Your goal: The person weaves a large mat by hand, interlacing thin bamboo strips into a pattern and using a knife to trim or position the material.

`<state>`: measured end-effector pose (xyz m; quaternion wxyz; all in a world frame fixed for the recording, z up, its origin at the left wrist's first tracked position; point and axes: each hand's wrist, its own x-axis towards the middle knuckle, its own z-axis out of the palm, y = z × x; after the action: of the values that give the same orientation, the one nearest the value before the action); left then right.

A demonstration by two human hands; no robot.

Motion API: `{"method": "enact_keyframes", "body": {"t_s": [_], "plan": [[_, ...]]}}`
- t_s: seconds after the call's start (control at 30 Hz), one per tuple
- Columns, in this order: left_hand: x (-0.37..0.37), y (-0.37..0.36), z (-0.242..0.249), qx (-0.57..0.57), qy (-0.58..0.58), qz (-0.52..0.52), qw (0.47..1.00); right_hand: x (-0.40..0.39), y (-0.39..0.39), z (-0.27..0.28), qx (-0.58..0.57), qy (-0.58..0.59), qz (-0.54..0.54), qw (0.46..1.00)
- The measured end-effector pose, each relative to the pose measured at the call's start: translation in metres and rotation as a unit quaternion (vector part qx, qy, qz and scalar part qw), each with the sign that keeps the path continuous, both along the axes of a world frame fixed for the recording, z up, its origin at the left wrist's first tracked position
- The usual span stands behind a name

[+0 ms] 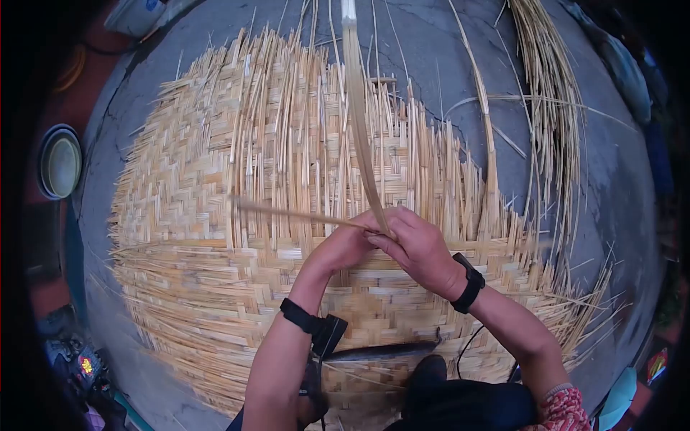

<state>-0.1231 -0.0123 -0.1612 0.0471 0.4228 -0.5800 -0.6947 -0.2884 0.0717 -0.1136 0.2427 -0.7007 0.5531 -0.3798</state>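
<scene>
A large round mat (pixel 194 158) woven from pale bamboo strips lies under both hands, its loose ends sticking out along the edges. My right hand (pixel 420 248) is closed round a long bamboo strip (pixel 355 100) that runs up past the top of the view. Close against it, my left hand (pixel 345 244) is closed too, with a thin strip (pixel 295 214) pointing out to the left from the fingers. Where the hands meet, the fingers overlap, and which hand grips which strip is partly hidden. Both wrists wear black straps.
At the upper right lies a bundle of loose strips (pixel 550 93) on the grey floor (pixel 611 194). A dark, long, narrow tool (pixel 384 350) rests on the mat before my legs (pixel 460 406). Round basins (pixel 61 164) stand at the left, and a single strip (pixel 483 108) crosses the floor.
</scene>
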Motion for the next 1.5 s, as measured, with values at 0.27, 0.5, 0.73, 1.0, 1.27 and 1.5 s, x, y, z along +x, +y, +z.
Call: {"method": "enact_keyframes", "body": {"t_s": [0.27,0.5,0.73,1.0,1.27,1.5], "plan": [[-0.039,0.009,-0.006,0.038,-0.049,0.144,0.988,-0.037,0.009,0.001,0.058,0.080,-0.131,0.986],[-0.046,-0.007,-0.013,-0.130,-0.174,0.038,0.975,-0.070,0.140,-0.030,0.300,-0.167,-0.060,0.937],[-0.045,-0.024,0.005,0.035,-0.101,0.044,0.993,-0.111,0.184,-0.045,0.374,-0.365,-0.174,0.835],[-0.065,-0.009,-0.010,-0.224,-0.212,0.052,0.950,-0.113,0.195,-0.042,0.381,-0.330,-0.181,0.845],[-0.052,-0.020,0.005,-0.096,-0.121,0.050,0.987,-0.091,0.223,-0.058,0.363,-0.268,-0.141,0.881],[-0.050,0.003,-0.021,-0.308,-0.087,0.068,0.945,-0.104,0.214,-0.047,0.408,-0.433,-0.191,0.781]]}}
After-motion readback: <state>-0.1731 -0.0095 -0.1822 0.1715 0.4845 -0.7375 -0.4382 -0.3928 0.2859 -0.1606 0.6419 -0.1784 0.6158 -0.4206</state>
